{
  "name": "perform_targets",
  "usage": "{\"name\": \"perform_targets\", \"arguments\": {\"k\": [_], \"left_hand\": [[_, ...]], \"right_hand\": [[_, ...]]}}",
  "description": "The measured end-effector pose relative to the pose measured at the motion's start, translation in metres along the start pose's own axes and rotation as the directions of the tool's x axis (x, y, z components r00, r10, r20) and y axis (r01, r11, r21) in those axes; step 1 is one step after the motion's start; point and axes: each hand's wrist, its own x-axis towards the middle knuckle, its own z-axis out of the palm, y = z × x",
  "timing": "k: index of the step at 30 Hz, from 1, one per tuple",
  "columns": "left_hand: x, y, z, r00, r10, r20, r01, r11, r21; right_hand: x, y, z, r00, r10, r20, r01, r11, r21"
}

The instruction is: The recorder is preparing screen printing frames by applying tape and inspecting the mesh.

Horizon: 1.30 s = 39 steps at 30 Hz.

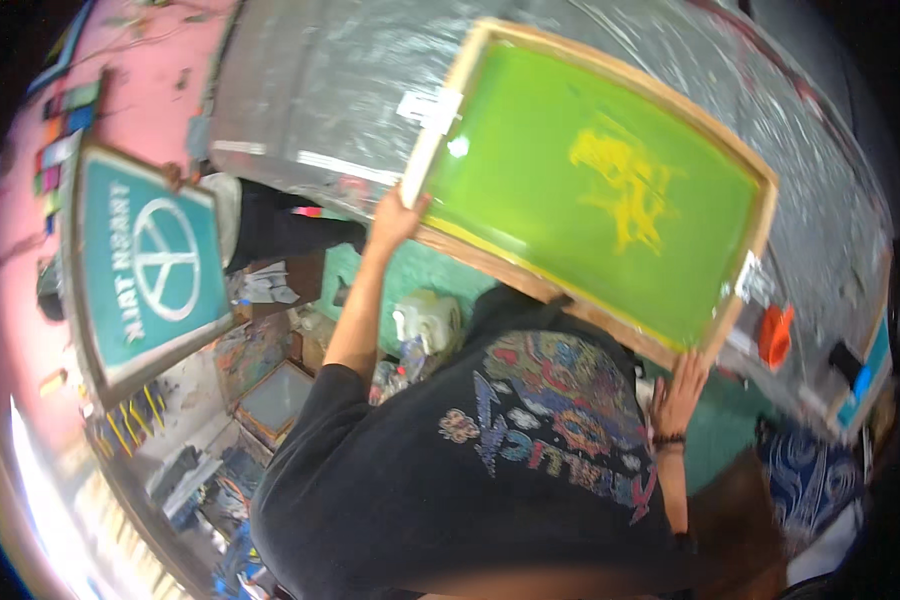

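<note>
A screen printing frame (595,190) with a wooden border and green mesh is in front of me, turned at a slant. A yellow figure shows on its mesh, right of the middle. My left hand (398,218) grips the wooden border at the near left corner, fingers wrapped round it. At the near right corner, my right hand (680,390) holds the border, with its fingers lying along the wood and a dark bracelet at the wrist. The near border runs just above my dark printed shirt (560,420). The undersides of both grips are hidden.
A table covered in grey plastic (310,90) lies beyond the frame. At left, another person holds a teal screen (150,250) with a white round emblem. An orange tool (775,335) lies at right. A whitish jug (427,320) stands on the green floor; clutter fills the lower left.
</note>
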Motion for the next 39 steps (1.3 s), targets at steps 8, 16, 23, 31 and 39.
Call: {"name": "perform_targets", "arguments": {"k": [8,16,23,31,39], "left_hand": [[-0.005,0.001,-0.006,1.000,-0.025,-0.016,0.027,0.994,0.105],[-0.025,-0.012,-0.026,0.998,-0.060,-0.031,0.062,0.996,0.064],[-0.020,-0.081,-0.137,0.760,-0.102,-0.642,0.028,0.992,-0.125],[-0.057,-0.017,-0.347,0.307,0.207,-0.929,0.569,0.742,0.354],[-0.057,-0.029,-0.392,0.216,0.158,-0.964,0.736,0.622,0.267]], "right_hand": [[0.011,-0.024,-0.017,0.952,-0.195,-0.234,0.245,0.947,0.209],[0.057,-0.047,-0.017,0.899,-0.226,-0.376,0.318,0.926,0.204],[0.088,-0.059,-0.021,0.916,-0.183,-0.357,0.276,0.933,0.231],[0.115,-0.075,-0.012,0.929,-0.081,-0.362,0.205,0.925,0.320],[0.124,-0.092,-0.001,0.917,-0.027,-0.399,0.186,0.913,0.364]]}}
